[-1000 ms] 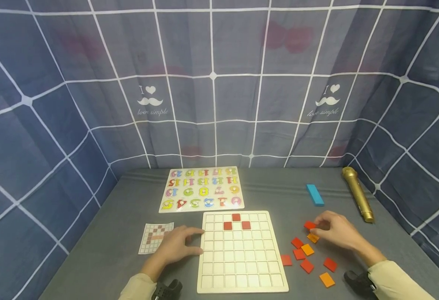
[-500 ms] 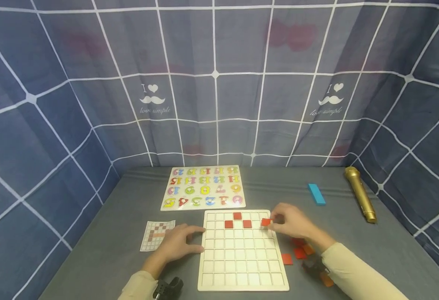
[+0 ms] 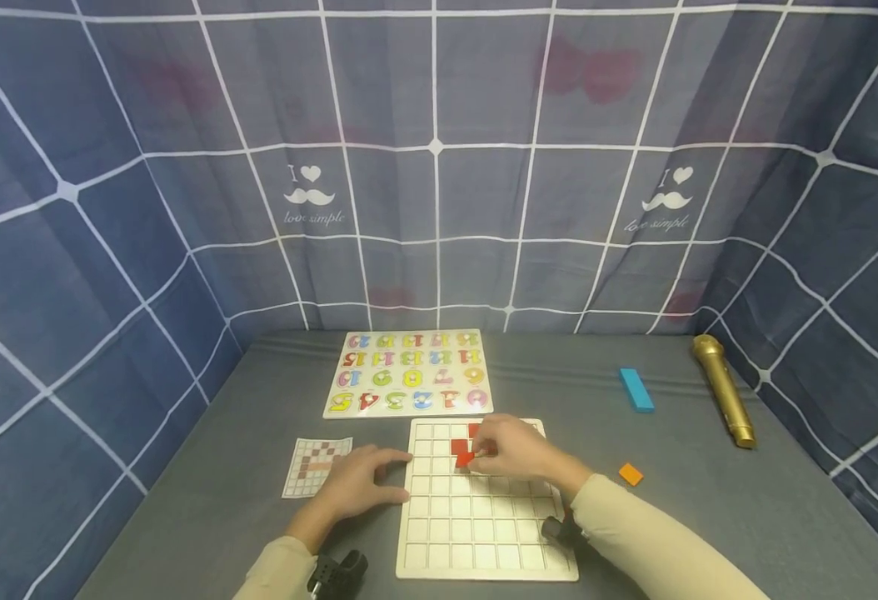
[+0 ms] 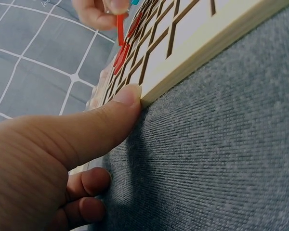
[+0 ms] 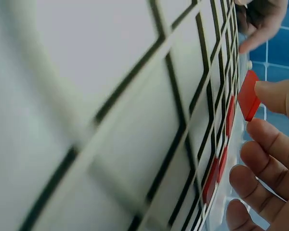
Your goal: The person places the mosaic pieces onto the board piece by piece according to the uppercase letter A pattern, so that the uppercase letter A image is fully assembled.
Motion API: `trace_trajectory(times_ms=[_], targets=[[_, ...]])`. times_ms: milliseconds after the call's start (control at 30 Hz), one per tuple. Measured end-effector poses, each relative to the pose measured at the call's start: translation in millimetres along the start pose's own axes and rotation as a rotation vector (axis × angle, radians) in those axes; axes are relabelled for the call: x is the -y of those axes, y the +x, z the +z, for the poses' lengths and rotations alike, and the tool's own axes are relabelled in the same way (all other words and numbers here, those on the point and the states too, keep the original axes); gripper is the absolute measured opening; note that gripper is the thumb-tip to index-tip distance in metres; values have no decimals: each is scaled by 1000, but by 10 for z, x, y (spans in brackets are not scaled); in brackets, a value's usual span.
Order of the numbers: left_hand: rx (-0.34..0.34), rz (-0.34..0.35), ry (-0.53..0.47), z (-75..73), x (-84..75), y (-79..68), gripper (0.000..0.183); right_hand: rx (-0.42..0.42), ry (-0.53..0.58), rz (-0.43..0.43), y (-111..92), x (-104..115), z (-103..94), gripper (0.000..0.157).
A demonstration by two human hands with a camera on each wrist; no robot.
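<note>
In the head view, a pale wooden grid board [image 3: 484,533] lies in front of me. Above its upper rows my right hand [image 3: 517,450] pinches a red square tile [image 3: 464,459] between thumb and index finger. The right wrist view shows this red square tile [image 5: 249,96] tilted, with the other fingers loosely bent. Red tiles [image 3: 459,447] sit in the upper cells, partly hidden by the right hand. My left hand [image 3: 356,483] rests at the board's left edge; its thumb [image 4: 127,95] touches that edge in the left wrist view.
A printed grid card [image 3: 307,467] lies left of the board, partly behind the left hand. Behind it is a number puzzle board [image 3: 409,340]. To the right are an orange tile [image 3: 631,474], a blue block [image 3: 636,390] and a gold cylinder [image 3: 724,392]. The right sleeve hides other tiles.
My right hand has picked up a red tile from the loose pile on the right and carried it left over the board's upper rows. The left hand has stayed at the edge.
</note>
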State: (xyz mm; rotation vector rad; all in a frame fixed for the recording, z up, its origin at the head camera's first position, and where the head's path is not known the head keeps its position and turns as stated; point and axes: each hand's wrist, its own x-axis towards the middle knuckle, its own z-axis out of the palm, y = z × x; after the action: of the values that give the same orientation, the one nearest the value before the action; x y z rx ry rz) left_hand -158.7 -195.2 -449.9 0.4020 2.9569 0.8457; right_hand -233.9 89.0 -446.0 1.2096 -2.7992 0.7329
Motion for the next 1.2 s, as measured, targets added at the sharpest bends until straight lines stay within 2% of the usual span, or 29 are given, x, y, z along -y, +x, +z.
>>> trace_trajectory(times_ms=[300, 567, 767, 1200], targets=[[-13, 23, 28, 17, -16, 34, 54, 49, 39, 38, 149, 191, 122, 15], [-10, 32, 20, 19, -13, 46, 54, 41, 13, 72, 176, 214, 167, 13], [-22, 41, 24, 3, 17, 51, 54, 40, 32, 64, 209, 231, 181, 17], [-5, 22, 9, 28, 50, 27, 54, 52, 17, 72, 211, 259, 210, 17]])
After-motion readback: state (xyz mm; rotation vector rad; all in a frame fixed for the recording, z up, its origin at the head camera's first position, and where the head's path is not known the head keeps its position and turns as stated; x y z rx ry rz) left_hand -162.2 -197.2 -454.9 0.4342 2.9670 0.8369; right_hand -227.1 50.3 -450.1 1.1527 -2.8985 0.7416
